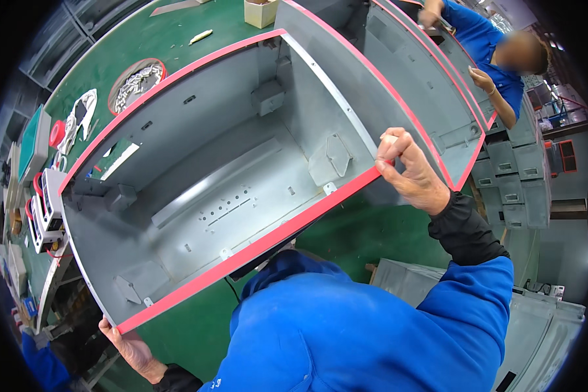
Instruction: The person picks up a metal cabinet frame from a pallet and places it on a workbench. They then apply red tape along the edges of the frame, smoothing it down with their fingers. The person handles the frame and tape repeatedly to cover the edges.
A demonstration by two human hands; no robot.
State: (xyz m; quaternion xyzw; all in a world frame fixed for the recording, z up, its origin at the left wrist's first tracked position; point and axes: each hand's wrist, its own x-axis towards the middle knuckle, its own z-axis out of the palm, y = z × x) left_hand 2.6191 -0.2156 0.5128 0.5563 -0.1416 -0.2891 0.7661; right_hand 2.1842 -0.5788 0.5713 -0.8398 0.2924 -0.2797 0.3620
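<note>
A grey metal enclosure (196,134) lies open side up on the bench in front of me, with brackets, slots and holes inside. Red tape (255,255) runs along its near rim, and the far rim carries red tape too. At the near right corner, my right hand (408,173) is closed, thumb and fingers pinching the tape's end. My left hand (132,349) is at the near left corner, its fingers against the taped edge; part of that hand is hidden below the rim.
More red-edged grey enclosures (418,85) stand to the right, where a co-worker in blue (477,32) handles one. On the green bench are a round tray of small white parts (139,85), a red tape roll (57,133) and a small carton (261,12). White devices (46,209) sit at left.
</note>
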